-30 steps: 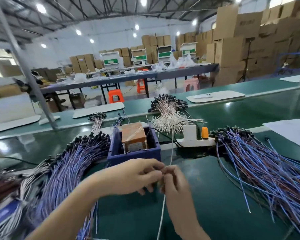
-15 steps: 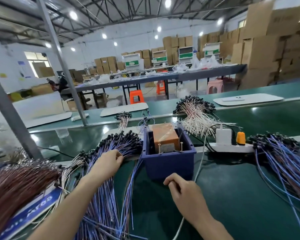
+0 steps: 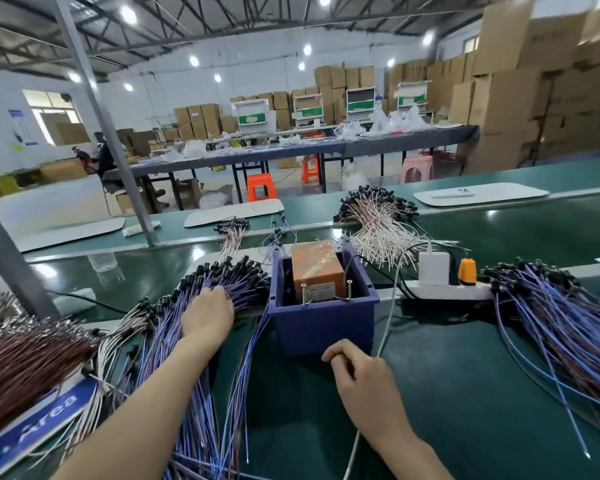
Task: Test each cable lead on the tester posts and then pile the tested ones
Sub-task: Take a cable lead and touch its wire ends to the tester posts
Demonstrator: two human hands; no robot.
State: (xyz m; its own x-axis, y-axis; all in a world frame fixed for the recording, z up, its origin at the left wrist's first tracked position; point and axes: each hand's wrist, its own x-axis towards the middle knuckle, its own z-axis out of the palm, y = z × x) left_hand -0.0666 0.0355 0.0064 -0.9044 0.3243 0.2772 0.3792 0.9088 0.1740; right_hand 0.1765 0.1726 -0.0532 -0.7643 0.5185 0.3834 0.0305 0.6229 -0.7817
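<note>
Blue leads (image 3: 246, 280) under left hand (image 3: 207, 317), beside tester (image 3: 317, 273)

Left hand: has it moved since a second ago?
Yes. The left hand went leftward, from in front of the blue bin onto the pile of blue leads beside it.

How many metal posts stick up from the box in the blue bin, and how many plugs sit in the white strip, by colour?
Posts: 2
White plug: 1
Orange plug: 1
Total: 4
</note>
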